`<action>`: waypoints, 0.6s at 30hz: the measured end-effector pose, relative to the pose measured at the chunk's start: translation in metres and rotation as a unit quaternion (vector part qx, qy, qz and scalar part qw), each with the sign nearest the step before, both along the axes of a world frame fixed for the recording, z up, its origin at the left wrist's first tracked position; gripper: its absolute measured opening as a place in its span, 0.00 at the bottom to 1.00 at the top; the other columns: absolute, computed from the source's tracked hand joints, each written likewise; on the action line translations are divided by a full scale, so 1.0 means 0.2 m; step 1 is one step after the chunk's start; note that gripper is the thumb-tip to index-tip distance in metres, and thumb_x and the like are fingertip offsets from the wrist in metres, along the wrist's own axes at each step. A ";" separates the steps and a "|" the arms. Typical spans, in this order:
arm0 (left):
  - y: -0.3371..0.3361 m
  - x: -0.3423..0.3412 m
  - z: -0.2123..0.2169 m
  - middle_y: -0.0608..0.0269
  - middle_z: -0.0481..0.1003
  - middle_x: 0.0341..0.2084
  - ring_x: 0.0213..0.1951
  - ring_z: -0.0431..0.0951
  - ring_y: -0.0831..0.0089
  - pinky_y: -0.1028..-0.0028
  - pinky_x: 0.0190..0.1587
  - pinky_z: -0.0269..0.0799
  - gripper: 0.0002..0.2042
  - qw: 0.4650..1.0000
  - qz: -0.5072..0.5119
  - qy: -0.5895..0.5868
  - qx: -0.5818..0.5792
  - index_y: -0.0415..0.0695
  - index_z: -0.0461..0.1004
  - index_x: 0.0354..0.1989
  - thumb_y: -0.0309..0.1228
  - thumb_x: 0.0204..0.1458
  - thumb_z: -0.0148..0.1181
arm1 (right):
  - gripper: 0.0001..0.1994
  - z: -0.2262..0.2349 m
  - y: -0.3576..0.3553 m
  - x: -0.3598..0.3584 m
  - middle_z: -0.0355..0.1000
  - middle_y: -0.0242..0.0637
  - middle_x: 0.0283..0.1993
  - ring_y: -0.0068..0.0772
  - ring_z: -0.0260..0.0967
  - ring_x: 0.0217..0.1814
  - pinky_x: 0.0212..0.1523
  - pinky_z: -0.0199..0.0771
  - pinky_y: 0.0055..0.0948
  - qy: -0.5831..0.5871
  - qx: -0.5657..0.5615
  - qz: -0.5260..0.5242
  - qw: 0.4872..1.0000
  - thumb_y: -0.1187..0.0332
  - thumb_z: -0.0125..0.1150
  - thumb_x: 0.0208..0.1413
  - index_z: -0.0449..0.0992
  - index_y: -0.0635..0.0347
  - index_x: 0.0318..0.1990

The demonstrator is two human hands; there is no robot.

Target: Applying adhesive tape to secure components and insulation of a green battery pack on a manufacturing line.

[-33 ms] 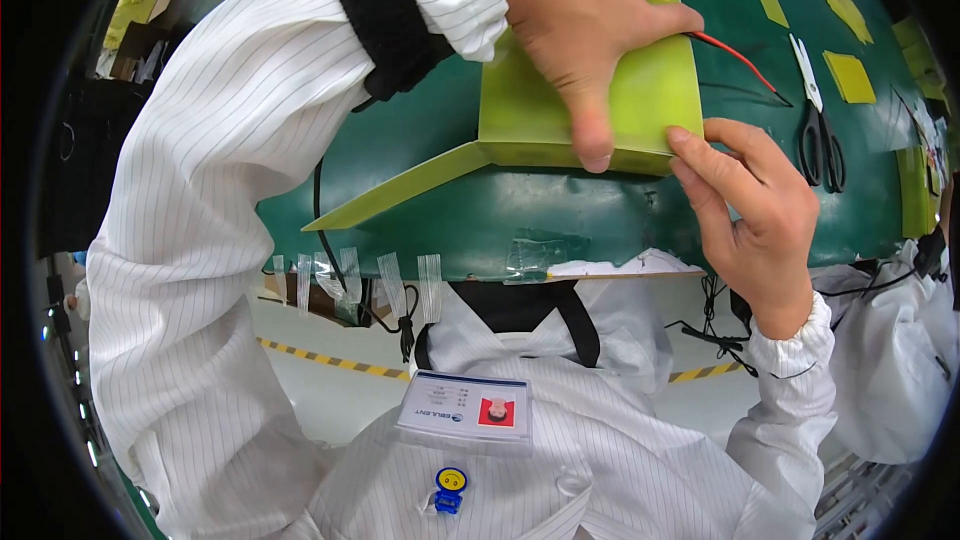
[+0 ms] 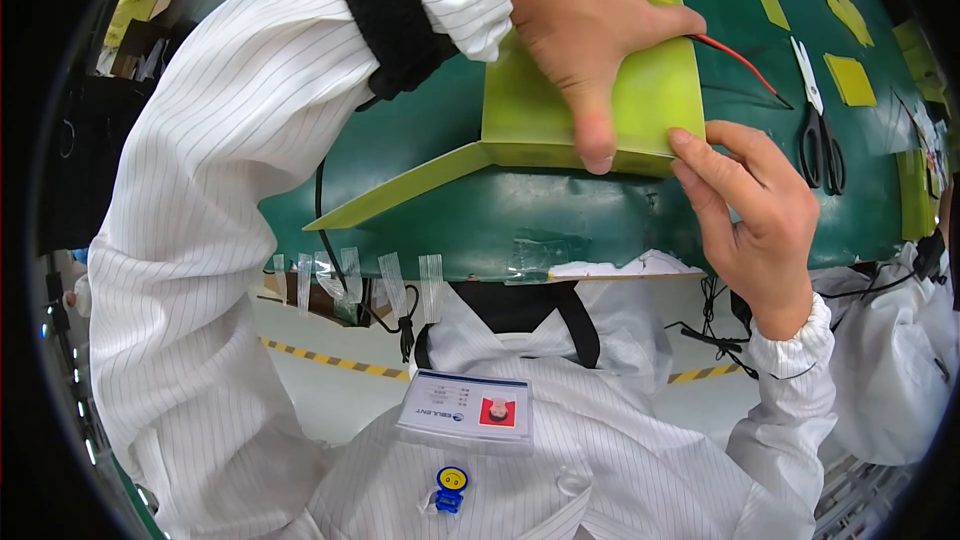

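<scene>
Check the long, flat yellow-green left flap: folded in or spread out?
Spread out: the long, flat yellow-green flap slants outward from the yellow-green boxy piece under the left hand.

Left and bodyward of grip by right hand (image 2: 745, 210): ID badge (image 2: 465, 410), blue logo lettering, upside down; smaller lines unreadable. Farther from grip: smiley face (image 2: 452, 479) on blue clip (image 2: 448, 502).
</scene>
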State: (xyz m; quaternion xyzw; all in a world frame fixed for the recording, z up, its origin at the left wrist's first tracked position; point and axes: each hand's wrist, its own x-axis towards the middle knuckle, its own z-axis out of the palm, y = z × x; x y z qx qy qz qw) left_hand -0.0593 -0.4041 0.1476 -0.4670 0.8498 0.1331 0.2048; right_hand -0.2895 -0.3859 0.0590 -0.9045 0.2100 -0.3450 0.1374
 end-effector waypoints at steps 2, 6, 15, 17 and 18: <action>0.03 0.14 -0.14 0.12 0.51 0.63 0.66 0.57 0.25 0.49 0.68 0.56 0.64 0.965 -0.087 0.209 -0.133 0.31 0.46 0.70 0.57 0.30 0.77 | 0.17 0.01 0.00 0.00 0.75 0.41 0.38 0.37 0.72 0.31 0.28 0.74 0.30 0.004 -0.008 0.003 1.000 0.77 0.73 0.47 0.84 0.54 0.46; -0.05 0.06 -0.15 0.35 0.58 0.62 0.64 0.61 0.40 0.53 0.61 0.67 0.67 0.994 -0.002 0.092 -0.057 0.46 0.50 0.74 0.62 0.21 0.77 | 0.16 -0.03 0.01 0.01 0.75 0.41 0.36 0.38 0.73 0.32 0.29 0.74 0.31 -0.005 -0.036 -0.005 0.999 0.78 0.72 0.47 0.83 0.56 0.46; 0.12 0.02 0.21 0.11 0.52 0.62 0.64 0.60 0.23 0.40 0.66 0.56 0.63 0.996 -0.013 0.074 -0.038 0.32 0.44 0.71 0.55 0.33 0.77 | 0.15 -0.01 0.03 0.03 0.76 0.43 0.35 0.40 0.74 0.32 0.29 0.74 0.32 -0.004 -0.062 -0.005 0.998 0.80 0.72 0.47 0.83 0.61 0.45; 0.13 0.05 0.21 0.11 0.54 0.61 0.61 0.63 0.21 0.35 0.63 0.56 0.62 0.999 -0.019 0.038 -0.018 0.32 0.43 0.71 0.54 0.35 0.76 | 0.15 -0.02 0.01 0.02 0.76 0.43 0.35 0.40 0.74 0.32 0.29 0.74 0.32 0.004 -0.054 -0.009 0.999 0.80 0.71 0.48 0.83 0.61 0.45; 0.17 0.17 0.00 0.11 0.56 0.59 0.59 0.64 0.22 0.38 0.62 0.59 0.62 0.973 -0.115 0.101 -0.175 0.32 0.41 0.72 0.54 0.36 0.76 | 0.15 0.01 0.02 0.01 0.76 0.43 0.35 0.41 0.74 0.32 0.30 0.74 0.32 0.000 -0.052 -0.004 0.999 0.80 0.71 0.48 0.83 0.61 0.45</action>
